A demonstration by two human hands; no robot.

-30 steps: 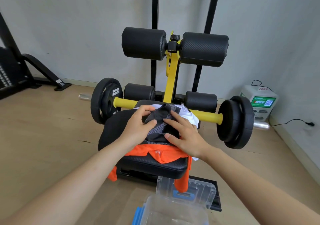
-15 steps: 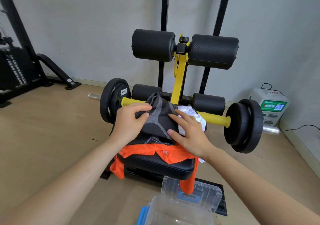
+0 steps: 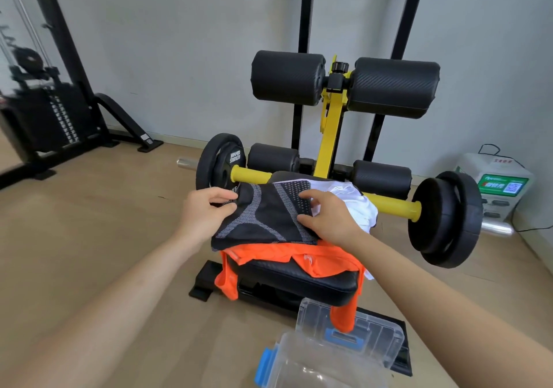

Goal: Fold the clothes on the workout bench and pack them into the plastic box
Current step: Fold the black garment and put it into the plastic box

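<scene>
A black garment with grey patterned bands [image 3: 263,217] lies spread on top of the pile on the workout bench [image 3: 299,283]. My left hand [image 3: 206,211] pinches its left edge between thumb and fingers. My right hand [image 3: 329,217] grips its right edge, fingers curled over the cloth. Under it lies an orange garment [image 3: 269,253] that hangs over the bench's front and left side. A white garment [image 3: 359,202] sits bunched behind my right hand. The clear plastic box [image 3: 323,366] with blue latches stands open on the floor in front of the bench, its lid [image 3: 359,328] leaning against the bench.
A barbell with a yellow bar and black plates [image 3: 446,220] lies across behind the bench, under black foam rollers [image 3: 344,85]. A white device [image 3: 496,184] with a cable sits by the right wall. A black weight machine [image 3: 45,118] stands far left on the wooden floor.
Both hands have pulled the black garment from a raised bunch out into a flat spread, the left hand moving left and the right hand shifting to its right edge.
</scene>
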